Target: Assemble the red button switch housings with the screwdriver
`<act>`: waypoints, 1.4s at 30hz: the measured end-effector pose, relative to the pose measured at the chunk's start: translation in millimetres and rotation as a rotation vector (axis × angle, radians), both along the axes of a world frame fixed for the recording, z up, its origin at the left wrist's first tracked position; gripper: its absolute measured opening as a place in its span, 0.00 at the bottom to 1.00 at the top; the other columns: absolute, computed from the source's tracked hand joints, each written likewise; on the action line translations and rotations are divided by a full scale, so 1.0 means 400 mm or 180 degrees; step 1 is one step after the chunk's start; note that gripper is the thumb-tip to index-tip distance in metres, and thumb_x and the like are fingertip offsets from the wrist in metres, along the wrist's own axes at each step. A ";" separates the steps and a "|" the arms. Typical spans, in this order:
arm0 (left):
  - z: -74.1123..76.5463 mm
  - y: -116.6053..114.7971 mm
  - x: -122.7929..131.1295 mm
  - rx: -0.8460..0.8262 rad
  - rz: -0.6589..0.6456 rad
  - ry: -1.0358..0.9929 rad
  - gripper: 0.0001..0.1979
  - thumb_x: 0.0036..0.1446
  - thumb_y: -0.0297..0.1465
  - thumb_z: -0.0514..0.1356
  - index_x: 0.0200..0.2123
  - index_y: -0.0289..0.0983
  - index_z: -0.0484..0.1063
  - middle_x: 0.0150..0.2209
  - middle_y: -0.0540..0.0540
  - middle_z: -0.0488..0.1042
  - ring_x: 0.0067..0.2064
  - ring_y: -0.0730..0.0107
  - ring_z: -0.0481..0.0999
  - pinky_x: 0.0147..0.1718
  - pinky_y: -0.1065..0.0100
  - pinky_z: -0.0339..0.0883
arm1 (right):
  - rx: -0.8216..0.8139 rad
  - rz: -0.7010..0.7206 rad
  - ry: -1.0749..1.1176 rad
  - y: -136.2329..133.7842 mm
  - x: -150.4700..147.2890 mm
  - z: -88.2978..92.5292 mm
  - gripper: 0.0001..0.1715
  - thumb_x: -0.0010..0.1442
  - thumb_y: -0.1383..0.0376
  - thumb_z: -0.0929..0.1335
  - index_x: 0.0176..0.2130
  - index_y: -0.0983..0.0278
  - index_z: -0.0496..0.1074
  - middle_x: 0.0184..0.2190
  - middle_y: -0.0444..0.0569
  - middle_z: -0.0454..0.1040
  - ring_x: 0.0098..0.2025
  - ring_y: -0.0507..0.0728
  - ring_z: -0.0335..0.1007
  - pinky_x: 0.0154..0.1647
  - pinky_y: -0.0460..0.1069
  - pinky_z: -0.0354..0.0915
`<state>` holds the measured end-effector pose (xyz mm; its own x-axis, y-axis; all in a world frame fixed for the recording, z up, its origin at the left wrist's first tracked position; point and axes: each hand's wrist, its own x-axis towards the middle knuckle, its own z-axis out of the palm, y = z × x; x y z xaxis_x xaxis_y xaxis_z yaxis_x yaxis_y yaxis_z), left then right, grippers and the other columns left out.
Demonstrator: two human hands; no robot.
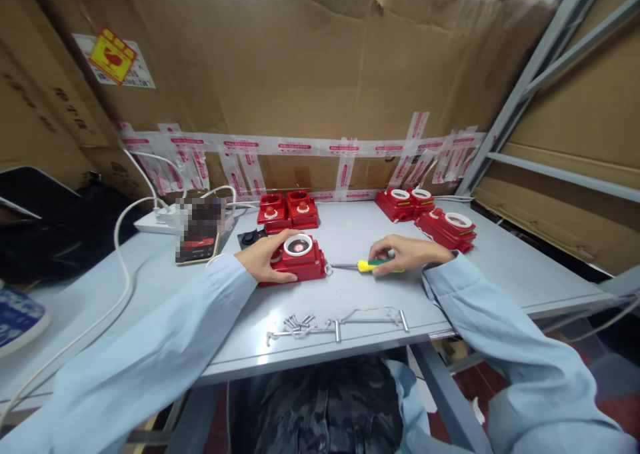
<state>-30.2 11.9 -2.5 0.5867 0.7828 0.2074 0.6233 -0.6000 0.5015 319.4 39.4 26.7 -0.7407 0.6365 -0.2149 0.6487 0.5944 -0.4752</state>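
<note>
Right hand (403, 253) grasps the yellow-and-green-handled metal screwdriver (367, 265) lying on the grey table (360, 231). Its long axis runs 3 to 9 o'clock, tip toward 9, near the red plastic box (303, 264) clasped by the left hand (263, 257).

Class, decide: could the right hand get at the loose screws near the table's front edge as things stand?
Probably yes: bare table lies between the right hand and the screws, though its fingers hold a screwdriver.

My pale blue sleeves (200, 334), red box (299, 262) with white ring, yellow-green screwdriver (373, 265) handle, grey bench (500, 267), brown cardboard (300, 61), red-lettered white tape (295, 147)
</note>
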 end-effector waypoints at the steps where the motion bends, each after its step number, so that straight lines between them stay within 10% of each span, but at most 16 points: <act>1: 0.001 0.000 -0.001 -0.0005 -0.0004 -0.0002 0.40 0.43 0.42 0.66 0.59 0.38 0.56 0.49 0.41 0.75 0.48 0.57 0.76 0.50 0.61 0.66 | 0.0034 0.0036 0.0027 -0.005 -0.002 0.003 0.28 0.53 0.47 0.68 0.41 0.68 0.76 0.32 0.48 0.72 0.33 0.52 0.63 0.34 0.46 0.59; 12: 0.006 -0.003 0.001 -0.0039 0.0011 -0.0020 0.39 0.43 0.42 0.66 0.58 0.38 0.56 0.50 0.41 0.74 0.49 0.57 0.75 0.50 0.61 0.66 | -0.0904 -0.0097 0.0330 -0.036 0.010 0.040 0.28 0.57 0.47 0.66 0.43 0.68 0.73 0.32 0.48 0.75 0.26 0.48 0.65 0.27 0.45 0.62; 42: 0.001 0.000 -0.001 -0.0059 0.0001 -0.0071 0.39 0.43 0.41 0.66 0.57 0.39 0.56 0.50 0.42 0.74 0.48 0.57 0.75 0.50 0.60 0.67 | -0.1023 -0.0119 0.0434 -0.026 -0.012 0.004 0.29 0.56 0.47 0.67 0.42 0.69 0.73 0.33 0.50 0.75 0.25 0.48 0.64 0.28 0.45 0.63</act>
<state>-30.5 12.1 -2.1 0.5819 0.7867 0.2059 0.6119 -0.5904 0.5263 314.5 29.1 28.3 -0.7539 0.5796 -0.3094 0.5849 0.3776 -0.7179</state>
